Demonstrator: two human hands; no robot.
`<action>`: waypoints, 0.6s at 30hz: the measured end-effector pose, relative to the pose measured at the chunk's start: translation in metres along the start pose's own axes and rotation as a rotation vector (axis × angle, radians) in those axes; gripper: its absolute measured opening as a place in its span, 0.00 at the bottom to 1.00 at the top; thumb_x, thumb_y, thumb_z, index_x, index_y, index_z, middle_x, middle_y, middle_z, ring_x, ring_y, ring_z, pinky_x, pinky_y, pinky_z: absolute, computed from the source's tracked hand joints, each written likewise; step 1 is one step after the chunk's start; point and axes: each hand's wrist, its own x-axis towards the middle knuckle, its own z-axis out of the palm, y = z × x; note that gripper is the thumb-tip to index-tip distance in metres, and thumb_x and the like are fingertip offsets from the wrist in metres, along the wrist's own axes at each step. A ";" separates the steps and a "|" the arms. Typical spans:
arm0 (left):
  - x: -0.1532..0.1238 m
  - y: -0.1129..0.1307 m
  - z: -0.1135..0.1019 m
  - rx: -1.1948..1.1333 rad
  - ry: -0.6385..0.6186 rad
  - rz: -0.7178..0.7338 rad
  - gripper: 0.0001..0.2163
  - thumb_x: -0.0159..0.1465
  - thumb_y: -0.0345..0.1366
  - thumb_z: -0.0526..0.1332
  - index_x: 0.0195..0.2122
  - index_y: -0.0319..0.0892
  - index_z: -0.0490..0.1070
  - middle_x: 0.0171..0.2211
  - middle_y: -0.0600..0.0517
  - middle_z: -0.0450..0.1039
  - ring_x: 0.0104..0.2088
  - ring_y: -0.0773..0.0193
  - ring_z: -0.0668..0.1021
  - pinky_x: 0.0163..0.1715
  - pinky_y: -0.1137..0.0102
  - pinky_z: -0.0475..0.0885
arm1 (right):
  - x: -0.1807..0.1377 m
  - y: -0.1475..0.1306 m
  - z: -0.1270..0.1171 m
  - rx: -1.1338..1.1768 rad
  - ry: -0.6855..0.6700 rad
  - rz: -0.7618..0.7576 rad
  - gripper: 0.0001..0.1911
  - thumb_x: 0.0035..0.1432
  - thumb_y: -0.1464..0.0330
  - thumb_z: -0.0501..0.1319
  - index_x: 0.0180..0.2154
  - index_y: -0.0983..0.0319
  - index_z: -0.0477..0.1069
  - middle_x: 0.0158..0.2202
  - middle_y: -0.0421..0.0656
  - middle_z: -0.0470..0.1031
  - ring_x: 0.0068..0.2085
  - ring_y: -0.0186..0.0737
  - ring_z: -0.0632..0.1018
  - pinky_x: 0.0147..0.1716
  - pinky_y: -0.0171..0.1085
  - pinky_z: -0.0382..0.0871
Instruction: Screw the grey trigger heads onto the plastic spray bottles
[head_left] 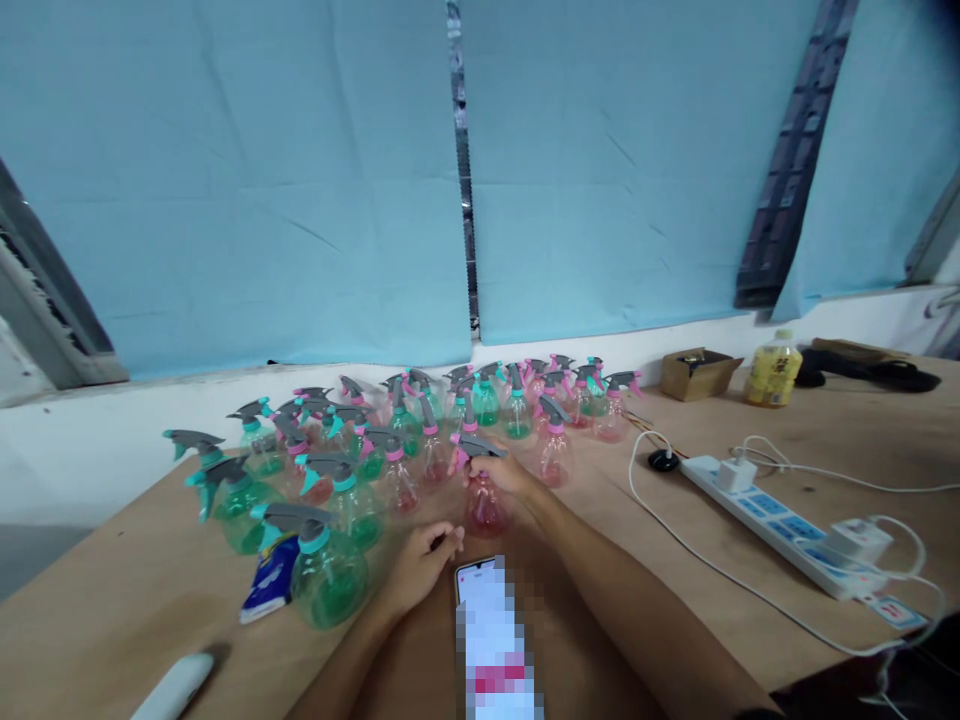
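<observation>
Clamping your right hand [506,472] round the pink spray bottle [486,515] at its neck, seemingly to keep it upright, mid-desk [675,600], just nearer than the other spray bottles [420,440], your left hand [420,570] rests beside the phone [491,620], fingers loosely curled on nothing.

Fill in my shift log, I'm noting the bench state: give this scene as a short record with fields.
surface: wooden table
right hand: closed around the neck of a pink spray bottle, upright
left hand: loosely curled on the table, holds nothing visible, beside a phone
behind: crowd of green and pink spray bottles
right side: power strip, cardboard box, yellow bottle
</observation>
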 end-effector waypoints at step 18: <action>0.001 -0.002 0.001 -0.007 0.001 -0.003 0.21 0.66 0.50 0.52 0.25 0.40 0.70 0.22 0.55 0.68 0.27 0.65 0.71 0.30 0.73 0.62 | -0.001 -0.005 0.006 0.081 -0.014 0.003 0.12 0.39 0.72 0.55 0.28 0.63 0.75 0.24 0.40 0.73 0.24 0.34 0.72 0.25 0.33 0.64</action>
